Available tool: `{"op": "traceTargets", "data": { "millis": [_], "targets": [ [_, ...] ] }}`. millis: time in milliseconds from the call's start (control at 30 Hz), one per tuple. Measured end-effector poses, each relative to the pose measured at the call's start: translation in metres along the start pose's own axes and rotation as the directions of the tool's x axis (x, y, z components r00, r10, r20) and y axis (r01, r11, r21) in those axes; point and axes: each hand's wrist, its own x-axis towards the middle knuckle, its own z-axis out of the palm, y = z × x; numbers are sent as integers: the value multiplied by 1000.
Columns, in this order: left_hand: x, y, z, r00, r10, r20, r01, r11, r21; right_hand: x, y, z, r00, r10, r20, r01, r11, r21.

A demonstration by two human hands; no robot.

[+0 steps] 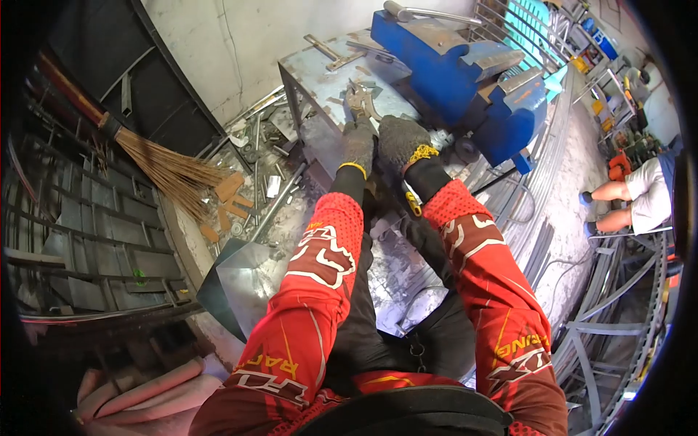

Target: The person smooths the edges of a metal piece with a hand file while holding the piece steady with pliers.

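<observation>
My left hand (358, 145), in a grey knit glove with a yellow cuff edge, is closed around what looks like a pair of locking pliers (356, 99). The pliers' metal jaws point away from me over the near edge of the steel worktable (313, 78). Close beside it on the right, my right hand (403, 142), gloved the same way, is curled with its knuckles up. Its fingers hide what they grip, if anything. A large blue bench vise (429, 69) stands on the table just beyond and right of my right hand.
Flat metal pieces (323, 48) lie on the table's far side. A stick broom (156, 156) leans at left over scrap-strewn floor. Long metal bars (542, 225) run along the right. Another person's bare legs and light shorts (647, 196) show at far right.
</observation>
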Motion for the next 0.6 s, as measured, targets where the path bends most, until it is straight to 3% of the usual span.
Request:
{"op": "traceTargets", "data": {
  "millis": [33,67,133,233,267,300,333,367,400,433,467,500,600],
  "targets": [
    [-1,9,-10,994,-103,34,103,994,-17,3,3,-1,1000,-2,-2,2,1000,-3],
    [-1,3,-6,994,-106,33,106,994,-16,1,-1,-12,1000,-5,30,5,1000,-1],
    [7,-27,28,975,-207,81,221,946,-238,-1,-3,-16,998,0,62,0,1000,5],
    [27,-62,63,929,-324,181,369,757,-539,21,20,-9,995,-2,-100,-5,998,-68],
    [20,-52,36,926,-332,181,376,757,-535,24,34,-36,996,20,-89,-21,1000,-17],
    [8,-27,-15,973,-172,152,209,938,-278,26,46,-37,988,-105,-112,97,992,-76],
    [1,-12,-48,984,9,175,-9,1000,0,27,54,-38,966,-221,-137,202,969,-140],
    [0,-32,-33,983,181,-16,-182,982,-43,24,50,-43,960,-227,-164,209,971,-120],
    [3,-25,-31,982,190,-15,-191,980,-50,20,44,-44,955,-230,-187,214,972,-100],
    [4,-20,-31,982,-136,131,183,862,-472,23,42,-42,960,-192,-204,184,981,-59],
    [6,-15,-37,853,-354,384,517,469,-717,23,39,-40,959,-189,-209,182,982,-54],
    [-6,8,-63,756,-418,504,586,88,-806,22,36,-37,965,-151,-214,157,988,11],
    [-23,22,-97,781,-347,520,570,57,-819,-2,18,-35,949,-75,-307,170,939,298]
  ]
}}
